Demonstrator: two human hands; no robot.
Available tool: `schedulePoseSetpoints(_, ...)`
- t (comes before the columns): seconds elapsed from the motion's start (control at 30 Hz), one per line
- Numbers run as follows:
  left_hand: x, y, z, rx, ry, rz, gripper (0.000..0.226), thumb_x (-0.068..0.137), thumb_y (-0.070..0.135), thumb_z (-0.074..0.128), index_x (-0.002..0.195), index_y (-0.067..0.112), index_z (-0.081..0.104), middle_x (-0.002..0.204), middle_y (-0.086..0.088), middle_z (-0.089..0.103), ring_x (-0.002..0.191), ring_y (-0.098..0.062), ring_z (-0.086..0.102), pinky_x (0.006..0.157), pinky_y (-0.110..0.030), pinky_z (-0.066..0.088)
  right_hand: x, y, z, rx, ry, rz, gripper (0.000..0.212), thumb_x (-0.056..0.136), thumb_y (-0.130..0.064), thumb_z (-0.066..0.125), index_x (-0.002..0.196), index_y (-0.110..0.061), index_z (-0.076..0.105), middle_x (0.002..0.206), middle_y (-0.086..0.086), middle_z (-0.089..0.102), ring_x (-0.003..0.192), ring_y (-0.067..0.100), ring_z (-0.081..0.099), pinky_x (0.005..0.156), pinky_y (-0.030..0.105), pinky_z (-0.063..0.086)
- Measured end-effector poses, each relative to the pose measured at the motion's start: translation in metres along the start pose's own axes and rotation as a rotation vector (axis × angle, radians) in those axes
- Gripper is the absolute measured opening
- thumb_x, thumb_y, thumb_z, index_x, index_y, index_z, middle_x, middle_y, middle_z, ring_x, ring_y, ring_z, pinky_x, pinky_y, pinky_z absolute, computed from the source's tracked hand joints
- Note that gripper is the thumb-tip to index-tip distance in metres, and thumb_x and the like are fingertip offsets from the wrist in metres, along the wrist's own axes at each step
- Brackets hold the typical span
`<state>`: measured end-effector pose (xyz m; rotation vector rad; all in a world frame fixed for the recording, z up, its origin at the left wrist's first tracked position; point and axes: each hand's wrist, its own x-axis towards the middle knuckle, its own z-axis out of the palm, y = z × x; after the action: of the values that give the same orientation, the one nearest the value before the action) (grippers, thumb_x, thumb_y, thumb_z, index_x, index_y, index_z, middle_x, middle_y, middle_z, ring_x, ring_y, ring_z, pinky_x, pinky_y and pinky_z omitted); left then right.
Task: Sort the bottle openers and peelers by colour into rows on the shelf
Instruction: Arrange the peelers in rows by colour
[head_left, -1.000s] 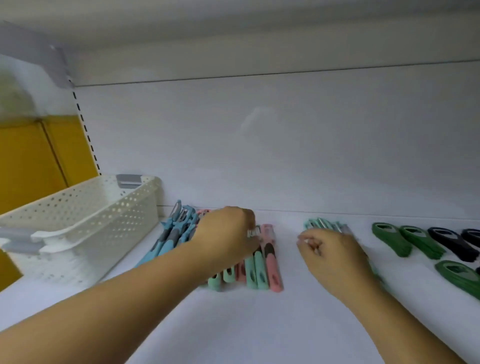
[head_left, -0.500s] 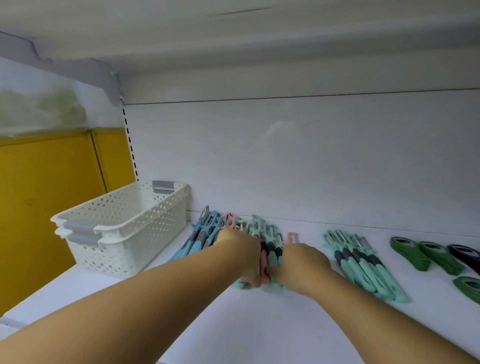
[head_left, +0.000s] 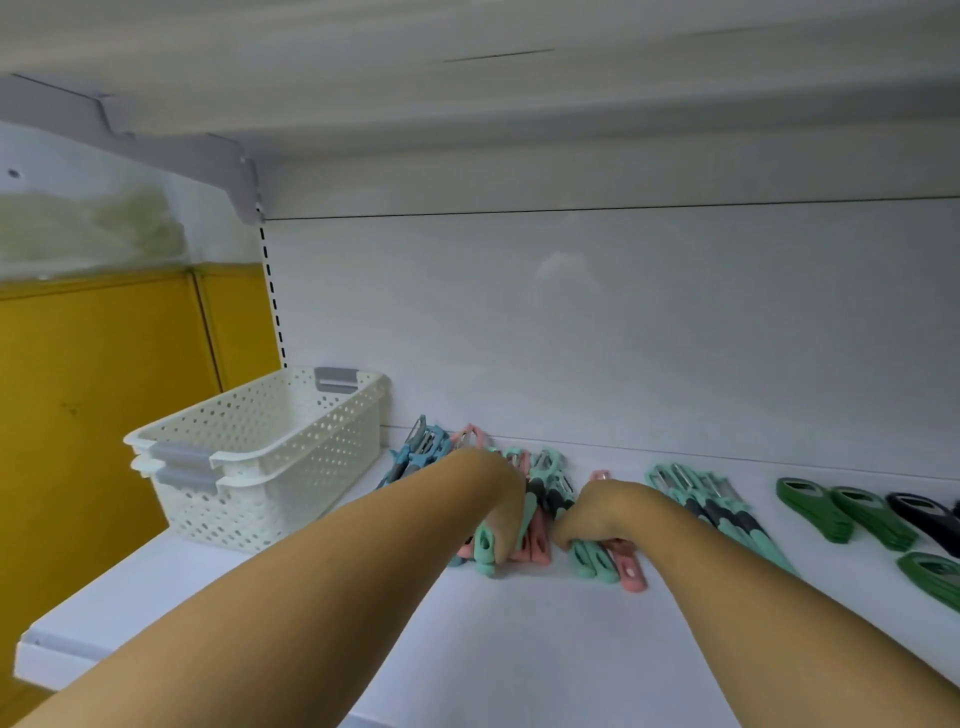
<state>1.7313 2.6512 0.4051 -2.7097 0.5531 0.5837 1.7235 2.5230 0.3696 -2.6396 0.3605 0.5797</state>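
Centre frame, low: your right hand fists round a small bundle of mint and pink peelers on the shelf. Your left hand bends its fingers down onto the mixed pile just left of it; whether they clasp anything, cannot tell. Risk: the bundle carries a pink one, so sliding it right into the mint row would spoil the colour sort, and a loose grip could fan handles toward the green bottle openers further right.
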Motion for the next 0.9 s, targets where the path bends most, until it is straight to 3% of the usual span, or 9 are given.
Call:
schedulePoseSetpoints(0.1,0.004,0.001,-0.005,-0.251,-0.130,-0.078,0.012,0.085,0.027,0.063,0.088,0.016,0.060,0.084,-0.012,0.063,0.070,-0.026,0.060,0.065,-0.032,0.051,0.004,-0.002,0.006,-0.292,0.124,-0.020,0.022,0.081,-0.035,0.049,0.095,-0.022,0.059,0.082,-0.003,0.060,0.074,0.018,0.056,0.070,0.023,0.044)
schedulePoseSetpoints(0.17,0.006,0.000,-0.008,-0.359,-0.205,-0.106,0.028,0.086,0.036,0.061,0.069,0.016,0.050,0.069,-0.009,0.054,0.058,-0.023,0.052,0.059,-0.030,0.049,0.008,-0.002,0.009,-0.305,0.162,-0.036,0.030,0.084,-0.040,0.047,0.103,-0.021,0.060,0.087,-0.002,0.058,0.078,0.019,0.055,0.072,0.025,0.043)
schedulePoseSetpoints(0.27,0.010,0.001,-0.006,-0.442,-0.148,-0.145,0.039,0.090,0.049,0.054,0.093,0.009,0.056,0.073,-0.010,0.056,0.062,-0.025,0.056,0.070,-0.036,0.051,0.008,0.000,0.007,-0.063,0.069,-0.068,0.022,0.079,-0.030,0.051,0.081,-0.012,0.063,0.087,0.006,0.069,0.067,0.021,0.061,0.067,0.026,0.048)
schedulePoseSetpoints(0.37,0.018,0.001,0.000,-0.511,-0.014,-0.196,0.058,0.090,0.052,0.055,0.127,0.008,0.043,0.074,-0.010,0.053,0.054,-0.024,0.057,0.051,-0.029,0.049,-0.003,0.010,-0.006,0.213,-0.045,-0.107,0.025,0.080,-0.015,0.043,0.063,-0.007,0.060,0.065,0.015,0.067,0.041,0.015,0.050,0.046,0.022,0.030)
schedulePoseSetpoints(0.43,0.025,0.002,0.001,-0.515,-0.022,-0.186,0.049,0.089,0.045,0.060,0.115,0.005,0.051,0.078,-0.012,0.060,0.053,-0.022,0.059,0.051,-0.030,0.051,-0.013,0.024,-0.019,0.293,-0.027,-0.120,0.025,0.081,-0.014,0.043,0.059,-0.007,0.054,0.042,0.004,0.051,0.032,0.010,0.028,0.042,0.020,0.016)
schedulePoseSetpoints(0.53,0.026,0.002,0.000,-0.472,-0.048,-0.197,0.040,0.092,0.039,0.057,0.110,0.005,0.052,0.084,-0.012,0.062,0.073,-0.025,0.063,0.067,-0.035,0.052,-0.021,0.049,-0.036,0.428,-0.012,-0.117,0.019,0.081,-0.021,0.048,0.066,-0.011,0.053,0.040,-0.002,0.035,0.034,0.008,0.020,0.041,0.016,0.012)
schedulePoseSetpoints(0.63,0.020,0.003,-0.005,-0.426,0.000,-0.204,0.062,0.091,0.048,0.056,0.130,0.001,0.047,0.117,-0.016,0.062,0.103,-0.031,0.062,0.084,-0.040,0.050,-0.026,0.081,-0.050,0.588,-0.007,-0.137,0.019,0.077,-0.026,0.055,0.063,-0.013,0.054,0.049,0.001,0.040,0.036,0.008,0.024,0.040,0.017,0.014)
schedulePoseSetpoints(0.7,0.020,0.001,-0.004,-0.438,-0.005,-0.218,0.066,0.090,0.053,0.054,0.131,0.002,0.048,0.127,-0.012,0.059,0.105,-0.028,0.060,0.093,-0.034,0.048,-0.026,0.104,-0.053,0.655,0.041,-0.169,0.019,0.078,-0.026,0.057,0.065,-0.012,0.058,0.055,0.005,0.048,0.040,0.011,0.028,0.042,0.020,0.017)
schedulePoseSetpoints(0.9,0.038,-0.014,0.004,-0.815,0.063,-0.199,0.057,0.079,0.028,0.076,0.122,0.008,0.045,0.098,-0.010,0.061,0.086,-0.025,0.068,0.077,-0.038,0.059,-0.020,0.150,-0.045,0.860,0.251,-0.225,0.030,0.092,-0.009,0.048,0.061,-0.012,0.048,0.039,-0.003,0.041,0.028,0.007,0.032,0.031,0.012,0.024)
